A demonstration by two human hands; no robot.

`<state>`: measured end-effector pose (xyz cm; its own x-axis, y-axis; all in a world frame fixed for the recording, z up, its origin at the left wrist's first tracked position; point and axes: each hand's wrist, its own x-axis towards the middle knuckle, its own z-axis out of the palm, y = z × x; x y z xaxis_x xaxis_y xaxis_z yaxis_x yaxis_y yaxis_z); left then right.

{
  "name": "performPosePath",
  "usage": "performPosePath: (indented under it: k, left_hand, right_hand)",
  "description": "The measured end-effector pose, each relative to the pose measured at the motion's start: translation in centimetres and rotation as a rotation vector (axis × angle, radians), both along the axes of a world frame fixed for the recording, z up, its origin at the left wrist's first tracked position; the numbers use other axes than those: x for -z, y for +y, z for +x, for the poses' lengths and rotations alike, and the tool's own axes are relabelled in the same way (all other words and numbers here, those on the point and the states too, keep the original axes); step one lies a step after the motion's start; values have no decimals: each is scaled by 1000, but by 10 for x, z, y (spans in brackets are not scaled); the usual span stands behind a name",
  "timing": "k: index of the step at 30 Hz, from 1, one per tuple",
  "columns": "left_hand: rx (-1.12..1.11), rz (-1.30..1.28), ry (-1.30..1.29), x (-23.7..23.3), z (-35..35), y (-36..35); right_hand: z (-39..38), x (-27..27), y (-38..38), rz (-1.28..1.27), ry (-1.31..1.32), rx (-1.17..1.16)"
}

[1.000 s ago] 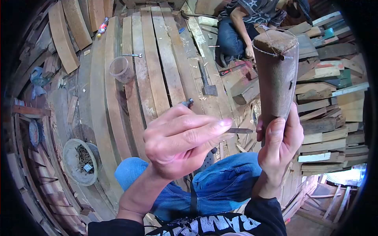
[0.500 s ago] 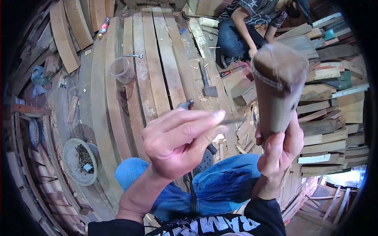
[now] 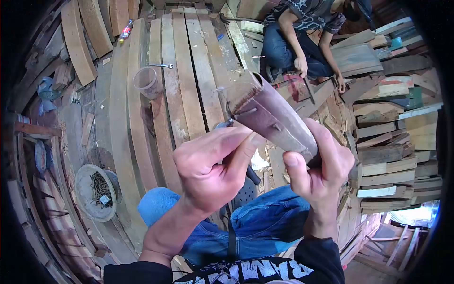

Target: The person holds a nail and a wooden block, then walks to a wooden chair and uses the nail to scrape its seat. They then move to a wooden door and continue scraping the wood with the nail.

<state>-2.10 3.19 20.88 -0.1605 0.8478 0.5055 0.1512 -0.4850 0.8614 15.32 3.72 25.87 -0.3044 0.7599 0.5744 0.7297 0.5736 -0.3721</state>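
My right hand (image 3: 326, 165) grips a grey-brown tube (image 3: 283, 120) by its lower end, thumb in front and fingers wrapped behind. The tube tilts up to the left. Its far end has a ragged, bristly brown rim with a clear, film-like piece at it, and a seam and small dark marks run along its side. My left hand (image 3: 213, 165) is closed in a pinch, fingertips against or just behind the tube's lower-left side. What those fingertips hold, if anything, is hidden.
Long planks (image 3: 177, 75) lie ahead. A clear plastic tub (image 3: 145, 84) and a wrench (image 3: 161, 65) rest on them. On the left stands a bucket of nails (image 3: 90, 208). Another person (image 3: 302, 40) crouches at the upper right by stacked wood (image 3: 388, 165).
The tube has tipped from upright to slanting left and come toward my left hand. The thin dark rod in my left fingertips is hidden now. The other person's hands have shifted.
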Motion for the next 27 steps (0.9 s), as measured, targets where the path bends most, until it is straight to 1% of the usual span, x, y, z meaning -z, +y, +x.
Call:
performPosePath:
  k: [2, 3, 4, 5, 6, 7, 9, 10, 11, 14, 15, 17, 19, 21, 22, 25, 27]
  left_hand:
    - [-30, -16, 18, 2, 3, 1]
    - [-59, -32, 36, 1, 5, 0]
    - [16, 58, 122, -8, 1, -6]
    - [16, 61, 67, -12, 6, -12]
    - [15, 19, 30, -6, 5, -9]
    - [-13, -31, -16, 1, 6, -4]
    - [-76, 18, -61, 2, 5, -1]
    - [-45, -20, -55, 1, 3, -2]
    - [-10, -60, -47, -1, 2, -4]
    - [-21, -54, -35, 0, -2, -9]
    - [-30, -42, -57, 0, -2, -9]
    - [-69, -38, -113, 1, 0, -9]
    - [-20, -60, -147, -2, -1, -9]
    - [-10, -51, -153, -3, -1, -10]
    - [4, -46, -160, -2, -1, -10]
    - [-2, -12, -153, 1, 1, -9]
    - [-28, -33, -154, 5, 4, -7]
  right_hand:
    - [0, 4, 4, 4, 2, 43]
    - [2, 7, 8, 8, 54, 168]
    - [13, 13, 21, 11, -64, 287]
    - [24, 17, 29, 18, -173, 420]
    - [24, 13, 26, -31, -78, 408]
    - [18, 9, 21, -13, 88, 362]
    - [9, 1, 10, -68, 230, 275]
    - [7, -4, 5, -138, 218, 254]
    - [5, -6, 1, -136, 218, 252]
    - [-1, -12, -12, -265, 296, 146]
    - [-1, -11, -14, -269, 298, 142]
    - [0, -9, -17, -170, 219, 2]
    - [-4, -10, -18, -160, 169, 18]
    - [-7, -9, -15, -63, 89, -14]
    - [-8, -8, -14, -64, 74, -7]
    - [-9, -8, -14, -61, 19, 38]
    - [-9, 0, -7, -33, 26, 31]
